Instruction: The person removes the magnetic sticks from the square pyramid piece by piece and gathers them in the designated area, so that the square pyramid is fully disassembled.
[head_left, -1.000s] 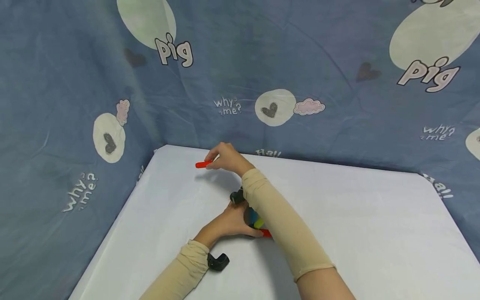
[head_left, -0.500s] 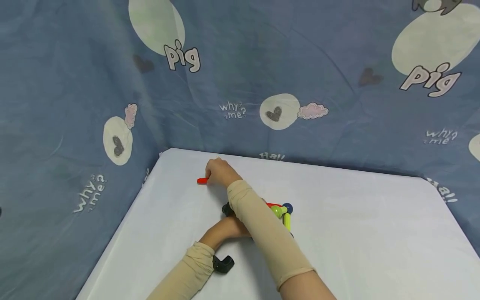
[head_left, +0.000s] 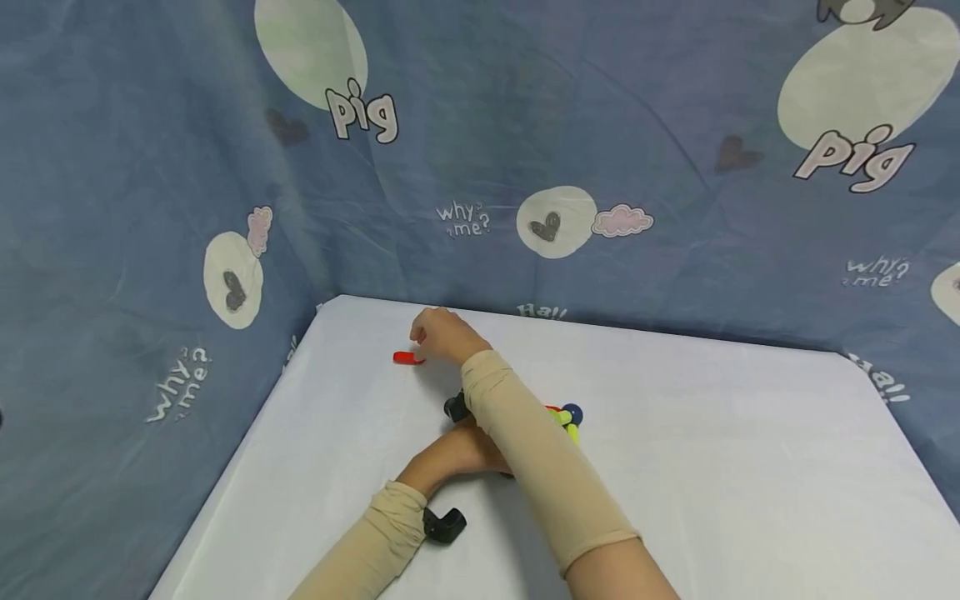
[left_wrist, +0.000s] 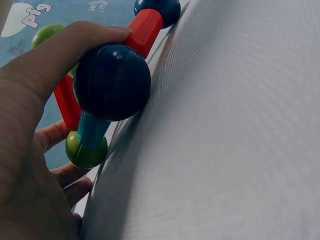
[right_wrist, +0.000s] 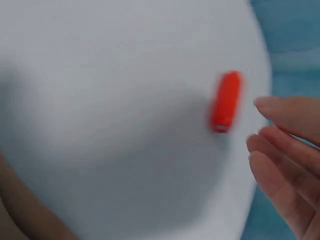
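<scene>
A loose red stick [head_left: 405, 358] lies on the white table near its far left part. My right hand [head_left: 446, 335] is just beside it; in the right wrist view the fingertips [right_wrist: 262, 102] are apart from the red stick [right_wrist: 227, 102] and hold nothing. My left hand [head_left: 461, 450] holds a ball-and-stick construction, partly hidden by the right forearm. In the left wrist view the thumb [left_wrist: 100, 34] presses on its red stick [left_wrist: 145, 32], by a large navy ball [left_wrist: 112, 82]. A light-blue stick [left_wrist: 93, 131] joins that ball to a green ball [left_wrist: 86, 152], with fingertips behind.
The white table [head_left: 712, 467] stretches right and toward the front. Blue printed cloth [head_left: 450, 125] hangs behind and to the left. A black wrist mount [head_left: 445, 526] sits at the left wrist, and the right forearm [head_left: 540, 467] crosses above the left hand.
My right hand came down with the red stick, laid it on the table and let go, then rose slightly. The left hand stays at the construction. The head view shifted a little.
</scene>
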